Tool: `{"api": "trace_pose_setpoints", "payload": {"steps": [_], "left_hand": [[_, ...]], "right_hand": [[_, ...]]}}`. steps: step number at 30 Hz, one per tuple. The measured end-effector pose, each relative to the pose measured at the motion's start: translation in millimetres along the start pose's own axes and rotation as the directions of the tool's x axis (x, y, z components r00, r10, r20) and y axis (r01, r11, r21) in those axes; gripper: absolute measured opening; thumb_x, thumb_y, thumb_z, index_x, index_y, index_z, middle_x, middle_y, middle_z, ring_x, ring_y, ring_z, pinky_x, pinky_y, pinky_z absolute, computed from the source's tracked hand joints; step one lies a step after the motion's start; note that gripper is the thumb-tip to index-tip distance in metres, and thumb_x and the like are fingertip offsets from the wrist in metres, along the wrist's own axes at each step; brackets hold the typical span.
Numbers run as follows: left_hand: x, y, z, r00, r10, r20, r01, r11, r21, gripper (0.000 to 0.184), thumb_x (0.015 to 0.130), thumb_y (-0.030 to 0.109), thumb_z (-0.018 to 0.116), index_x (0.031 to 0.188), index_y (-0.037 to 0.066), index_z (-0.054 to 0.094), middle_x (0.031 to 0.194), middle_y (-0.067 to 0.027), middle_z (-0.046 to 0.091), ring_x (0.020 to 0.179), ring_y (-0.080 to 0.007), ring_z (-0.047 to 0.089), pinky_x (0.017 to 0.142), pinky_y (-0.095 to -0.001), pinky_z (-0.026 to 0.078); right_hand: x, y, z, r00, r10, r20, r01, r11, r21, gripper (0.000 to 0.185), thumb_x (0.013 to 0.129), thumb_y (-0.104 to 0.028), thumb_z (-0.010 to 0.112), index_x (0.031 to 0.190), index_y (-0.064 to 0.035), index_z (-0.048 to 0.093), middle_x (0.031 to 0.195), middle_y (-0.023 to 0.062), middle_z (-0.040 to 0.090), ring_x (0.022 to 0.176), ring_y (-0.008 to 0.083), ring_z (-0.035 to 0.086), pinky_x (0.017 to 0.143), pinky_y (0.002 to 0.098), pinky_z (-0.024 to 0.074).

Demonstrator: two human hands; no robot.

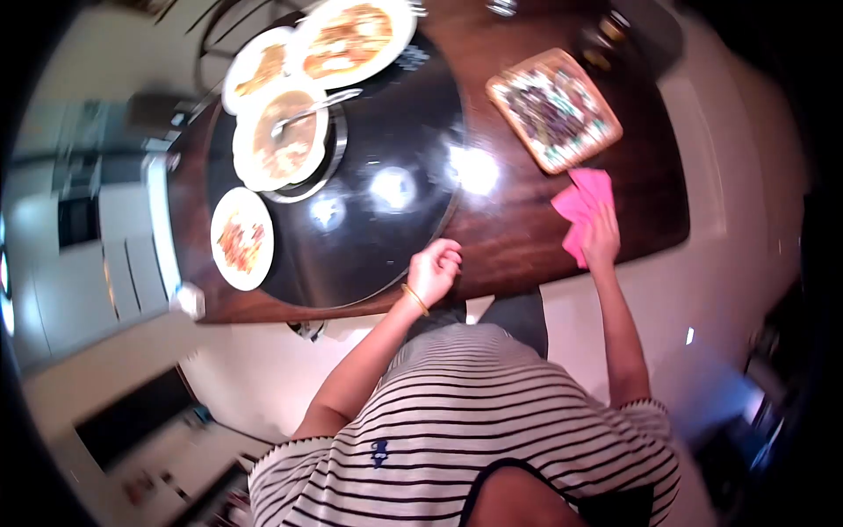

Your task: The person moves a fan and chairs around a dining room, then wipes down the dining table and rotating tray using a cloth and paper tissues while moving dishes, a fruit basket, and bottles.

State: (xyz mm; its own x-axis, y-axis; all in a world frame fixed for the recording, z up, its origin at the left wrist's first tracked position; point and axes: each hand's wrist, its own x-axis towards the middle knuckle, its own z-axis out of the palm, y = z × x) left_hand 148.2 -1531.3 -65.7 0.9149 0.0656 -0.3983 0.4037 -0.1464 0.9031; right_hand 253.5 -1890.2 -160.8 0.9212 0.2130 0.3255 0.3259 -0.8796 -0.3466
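My right hand (601, 239) holds a bright pink cloth (582, 206) against the dark wooden table, near its right front edge. Just beyond the cloth is a square tray or box (557, 111) with a light brown rim and a dark, white and green patterned inside; its contents are too blurred to name. My left hand (436, 271) rests at the front rim of the round black turntable (386, 255), fingers curled in, with nothing visible in them. A yellow bangle circles that wrist.
Food stands on the turntable's left side: an oval plate (242, 239), a bowl of soup (263, 140) with a spoon (307, 112), and two more plates behind. A dark bottle or jar (608, 39) is at the back right. A chair (230, 35) stands behind the table.
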Motion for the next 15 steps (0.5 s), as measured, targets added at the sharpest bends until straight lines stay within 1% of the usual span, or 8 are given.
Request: {"api": "trace_pose_setpoints", "payload": {"steps": [2,4,6,9,10,12,14,15], "left_hand": [[-16,4,-19,0.998,0.030,-0.052,-0.030,1.000,-0.004,0.017,0.087,-0.005,0.051,0.102,-0.001,0.058,0.081,-0.0038,0.062,0.068,-0.0083,0.061,0.062,-0.0219,0.050],[-42,-11,-38,0.982,-0.087,-0.165,0.065,0.989,-0.135,0.014,0.089,0.000,0.056,0.103,-0.001,0.057,0.083,-0.0041,0.062,0.068,-0.0093,0.061,0.062,-0.0226,0.051],[-74,-55,-62,0.944,-0.253,-0.211,0.191,0.943,-0.274,0.014,0.090,0.000,0.055,0.103,0.000,0.057,0.083,-0.0042,0.062,0.070,-0.0109,0.062,0.062,-0.0241,0.052],[-123,-108,-88,0.876,-0.336,-0.345,0.218,0.916,-0.337,0.013,0.090,0.001,0.051,0.100,0.004,0.057,0.079,-0.0048,0.064,0.063,-0.0120,0.063,0.051,-0.0226,0.048],[-135,-123,-96,0.829,-0.394,-0.396,0.274,0.904,-0.327,0.014,0.089,0.001,0.050,0.100,0.007,0.058,0.078,-0.0045,0.064,0.060,-0.0138,0.064,0.049,-0.0223,0.046],[-145,-123,-108,0.751,-0.478,-0.456,0.255,0.847,-0.467,0.018,0.090,0.007,0.050,0.107,0.009,0.054,0.081,-0.0038,0.064,0.062,-0.0142,0.064,0.050,-0.0233,0.046],[-138,-115,-114,0.557,-0.600,-0.574,0.164,0.757,-0.632,0.026,0.092,0.016,0.050,0.118,0.012,0.047,0.090,-0.0037,0.062,0.067,-0.0153,0.064,0.053,-0.0254,0.048],[-133,-114,-122,0.502,-0.656,-0.563,0.093,0.688,-0.719,0.037,0.093,0.023,0.051,0.127,0.013,0.040,0.098,-0.0071,0.059,0.073,-0.0174,0.065,0.055,-0.0280,0.050]], "right_hand": [[5,-28,4,0.995,0.078,-0.068,-0.073,0.994,0.077,0.026,0.084,-0.007,0.053,0.107,0.0037,0.060,0.117,0.0204,0.058,0.114,0.0385,0.052,0.098,0.0453,0.0407],[11,-68,7,0.993,0.119,-0.006,-0.111,0.943,0.313,0.027,0.084,-0.005,0.052,0.109,0.0037,0.059,0.115,0.0212,0.059,0.112,0.0386,0.053,0.097,0.0452,0.0409],[54,-122,3,0.995,0.099,-0.019,-0.077,0.867,0.492,0.026,0.085,-0.002,0.052,0.109,0.0048,0.058,0.113,0.0239,0.058,0.110,0.0386,0.054,0.096,0.0429,0.0415],[157,-169,13,0.987,-0.142,-0.080,0.162,0.790,0.591,0.026,0.084,0.002,0.053,0.109,0.0051,0.059,0.116,0.0246,0.057,0.113,0.0384,0.053,0.098,0.0414,0.0411],[191,-183,18,0.953,-0.290,-0.081,0.288,0.797,0.531,0.024,0.085,0.000,0.053,0.107,0.0038,0.060,0.122,0.0253,0.053,0.117,0.0394,0.049,0.100,0.0418,0.0393],[244,-209,36,0.877,-0.471,0.095,0.357,0.770,0.530,0.031,0.085,-0.008,0.054,0.115,-0.0007,0.057,0.134,0.0233,0.043,0.127,0.0384,0.040,0.104,0.0477,0.0334],[271,-222,69,0.751,-0.532,0.391,0.508,0.844,0.173,0.045,0.085,-0.021,0.055,0.128,-0.0080,0.048,0.145,0.0189,0.029,0.135,0.0361,0.027,0.107,0.0547,0.0258],[276,-227,87,0.707,-0.525,0.473,0.560,0.825,0.079,0.063,0.082,-0.034,0.056,0.139,-0.0142,0.037,0.149,0.0136,0.023,0.138,0.0347,0.020,0.106,0.0601,0.0216]]}}
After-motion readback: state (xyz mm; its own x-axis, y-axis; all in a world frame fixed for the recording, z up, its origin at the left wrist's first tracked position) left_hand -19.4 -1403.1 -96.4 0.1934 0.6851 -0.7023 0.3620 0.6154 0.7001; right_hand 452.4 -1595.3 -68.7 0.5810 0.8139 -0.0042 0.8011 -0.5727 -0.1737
